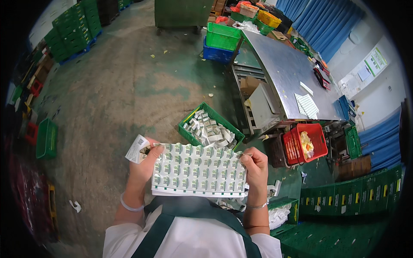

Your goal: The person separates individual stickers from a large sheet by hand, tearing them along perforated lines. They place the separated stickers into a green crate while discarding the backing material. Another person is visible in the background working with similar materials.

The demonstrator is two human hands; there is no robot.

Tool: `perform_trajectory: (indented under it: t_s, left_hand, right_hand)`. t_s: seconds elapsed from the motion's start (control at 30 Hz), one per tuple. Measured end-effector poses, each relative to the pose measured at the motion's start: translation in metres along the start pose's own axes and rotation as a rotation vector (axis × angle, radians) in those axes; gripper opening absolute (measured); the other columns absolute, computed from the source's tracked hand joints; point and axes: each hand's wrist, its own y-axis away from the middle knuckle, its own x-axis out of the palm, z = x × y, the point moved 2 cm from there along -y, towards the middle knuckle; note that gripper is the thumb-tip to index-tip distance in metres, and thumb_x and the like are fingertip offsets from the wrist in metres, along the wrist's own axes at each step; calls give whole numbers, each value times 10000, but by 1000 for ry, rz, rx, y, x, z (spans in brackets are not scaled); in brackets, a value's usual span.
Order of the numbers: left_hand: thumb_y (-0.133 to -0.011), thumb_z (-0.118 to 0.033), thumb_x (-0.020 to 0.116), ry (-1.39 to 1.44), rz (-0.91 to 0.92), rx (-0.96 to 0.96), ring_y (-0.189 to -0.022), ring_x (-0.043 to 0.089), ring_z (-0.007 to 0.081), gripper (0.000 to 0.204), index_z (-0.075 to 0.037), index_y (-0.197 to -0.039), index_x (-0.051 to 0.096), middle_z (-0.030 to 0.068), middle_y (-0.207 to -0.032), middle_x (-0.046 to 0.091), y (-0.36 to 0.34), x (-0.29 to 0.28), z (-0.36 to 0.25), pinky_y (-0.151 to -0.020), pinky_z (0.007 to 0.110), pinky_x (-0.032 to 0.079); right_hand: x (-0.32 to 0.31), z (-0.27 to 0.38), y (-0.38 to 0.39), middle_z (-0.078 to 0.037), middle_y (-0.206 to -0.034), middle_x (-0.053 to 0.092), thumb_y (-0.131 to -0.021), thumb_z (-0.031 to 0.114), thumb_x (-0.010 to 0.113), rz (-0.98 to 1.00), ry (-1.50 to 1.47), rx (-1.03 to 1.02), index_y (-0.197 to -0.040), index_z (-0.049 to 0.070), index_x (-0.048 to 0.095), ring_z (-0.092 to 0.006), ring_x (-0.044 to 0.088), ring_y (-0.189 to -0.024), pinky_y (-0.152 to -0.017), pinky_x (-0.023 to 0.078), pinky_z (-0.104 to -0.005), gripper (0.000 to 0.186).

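Note:
In front of my body I hold a white sheet of stickers [198, 167] with rows of small green-and-white labels. My left hand [147, 167] pinches its upper left corner between thumb and fingers. The same hand also holds a small white printed packet [137, 148] with a square code, which sticks out on the outer side. My right hand [257, 167] is closed on the upper right corner, thumb on top. More white sheets seem to lie under the lower edge. Just beyond the sheet, a green crate [186, 134] holds many small white packets [210, 128].
A steel table [284, 60] stands at the right with sticker sheets [306, 105] and a red scale [322, 76]. Beside it is a red basket [291, 146] with yellowish scraps. Green crates [348, 195] stand at the lower right; a green bin [180, 15] is far ahead.

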Motion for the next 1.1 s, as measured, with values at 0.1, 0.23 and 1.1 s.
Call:
perform_trajectory:
  t_s: [0.1,0.23,1.1]
  left_hand:
    - [-829,-73,642,-2,-49,-34,-636,494,56,110,-47,-835,535,-15,-724,548,0,-2,3,-566,213,404]
    - [-827,-72,646,-23,15,-77,-632,508,55,107,-44,-834,543,-4,-716,562,-4,3,-3,-555,216,417]
    - [-786,-48,674,-79,60,-105,-654,522,61,104,-36,-802,572,-2,-718,575,-3,-5,-7,-571,226,429]
  right_hand:
    - [-6,0,1,48,-616,461,-839,88,612,25,124,132,-679,14,513,-23,364,-576,-485,286,-195,202]
    - [2,39,-12,-79,-775,569,-711,69,692,-19,854,-408,-815,34,619,-216,565,-632,-562,456,-278,133]
    - [44,67,-32,-61,-764,533,-747,158,669,515,1063,-554,-833,70,594,-239,547,-690,-580,451,-336,145]
